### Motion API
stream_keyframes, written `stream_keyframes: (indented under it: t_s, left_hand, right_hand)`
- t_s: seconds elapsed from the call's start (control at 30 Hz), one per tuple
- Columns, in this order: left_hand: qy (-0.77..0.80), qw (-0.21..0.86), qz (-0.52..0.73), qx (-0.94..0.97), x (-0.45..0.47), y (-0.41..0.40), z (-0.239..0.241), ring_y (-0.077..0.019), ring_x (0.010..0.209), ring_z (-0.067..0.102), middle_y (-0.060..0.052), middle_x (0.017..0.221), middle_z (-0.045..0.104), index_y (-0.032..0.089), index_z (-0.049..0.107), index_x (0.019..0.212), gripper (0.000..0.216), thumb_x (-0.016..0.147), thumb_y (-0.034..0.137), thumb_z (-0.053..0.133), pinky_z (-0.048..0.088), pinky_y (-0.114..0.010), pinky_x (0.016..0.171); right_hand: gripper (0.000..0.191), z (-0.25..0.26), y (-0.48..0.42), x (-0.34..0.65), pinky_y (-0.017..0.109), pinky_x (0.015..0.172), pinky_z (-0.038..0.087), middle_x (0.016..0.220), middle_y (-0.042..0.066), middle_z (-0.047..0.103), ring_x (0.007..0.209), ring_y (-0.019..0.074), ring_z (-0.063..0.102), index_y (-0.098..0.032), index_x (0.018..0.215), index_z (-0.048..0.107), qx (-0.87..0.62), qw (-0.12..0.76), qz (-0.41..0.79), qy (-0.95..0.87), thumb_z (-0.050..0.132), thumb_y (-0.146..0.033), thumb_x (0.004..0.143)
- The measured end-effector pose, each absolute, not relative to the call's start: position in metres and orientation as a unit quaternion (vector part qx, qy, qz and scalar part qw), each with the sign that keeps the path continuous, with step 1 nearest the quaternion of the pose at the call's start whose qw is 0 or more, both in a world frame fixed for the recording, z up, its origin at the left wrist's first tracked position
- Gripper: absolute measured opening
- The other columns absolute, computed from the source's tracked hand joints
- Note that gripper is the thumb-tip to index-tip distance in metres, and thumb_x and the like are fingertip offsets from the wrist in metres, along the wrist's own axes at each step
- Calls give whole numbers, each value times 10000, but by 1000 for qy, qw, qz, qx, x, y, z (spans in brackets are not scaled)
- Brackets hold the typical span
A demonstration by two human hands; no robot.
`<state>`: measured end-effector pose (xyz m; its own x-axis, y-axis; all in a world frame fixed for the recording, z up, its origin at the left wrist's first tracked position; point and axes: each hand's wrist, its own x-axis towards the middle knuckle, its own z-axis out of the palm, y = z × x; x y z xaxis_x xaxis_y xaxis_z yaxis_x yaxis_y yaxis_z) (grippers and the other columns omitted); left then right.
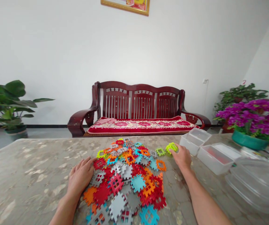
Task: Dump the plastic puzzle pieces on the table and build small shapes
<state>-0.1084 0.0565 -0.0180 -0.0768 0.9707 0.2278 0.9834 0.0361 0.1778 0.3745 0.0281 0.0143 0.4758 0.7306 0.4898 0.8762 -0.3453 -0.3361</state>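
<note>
A heap of flat plastic building tiles (127, 172) with notched edges covers the middle of the table, in red, orange, grey, blue and yellow-green. Some are solid squares, others have window-like openings. My left hand (81, 175) lies flat at the heap's left edge, fingers stretched out, close to a grey window tile (98, 178). To the right of the heap, my right hand (182, 157) pinches a yellow-green tile (171, 147) between thumb and fingers. Just left of it, another yellow-green tile (160, 152) lies on the table.
Clear plastic boxes (215, 161) stand to the right, one with something reddish inside. Nearer me are clear lids or tubs (253, 184). Purple flowers in a teal pot (250, 137) occupy the table's right end. Beyond the patterned table (31, 181) is a wooden bench (139, 100).
</note>
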Motion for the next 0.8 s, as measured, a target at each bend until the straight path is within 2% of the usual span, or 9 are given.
stream_keyframes:
  t_s: [0.3, 0.63, 0.8]
  left_hand:
    - [-717, 21, -126, -685, -109, 57, -17, -240, 1376, 421, -27, 1451, 530, 296, 578, 1336, 469, 931, 249, 348, 302, -426, 1136]
    - [-720, 29, -113, -684, -107, 56, -16, -236, 1384, 413, -13, 1461, 518, 301, 562, 1354, 477, 944, 253, 322, 292, -419, 1141]
    - [-725, 25, -100, -681, -107, 55, -13, -225, 1397, 395, 0, 1481, 495, 309, 542, 1372, 490, 952, 254, 294, 289, -407, 1143]
  right_hand:
    - [729, 12, 29, 376, 419, 886, 458, 1204, 157, 665, 1080, 336, 614, -168, 1360, 526, -813, 291, -70, -500, 671, -489, 722]
    - [652, 5, 32, 380, 369, 857, 479, 1192, 126, 677, 1047, 287, 648, -198, 1380, 501, -839, 297, -17, -457, 602, -452, 789]
    - [652, 7, 35, 379, 366, 849, 478, 1187, 116, 680, 1053, 292, 647, -210, 1388, 490, -844, 283, -12, -455, 588, -486, 806]
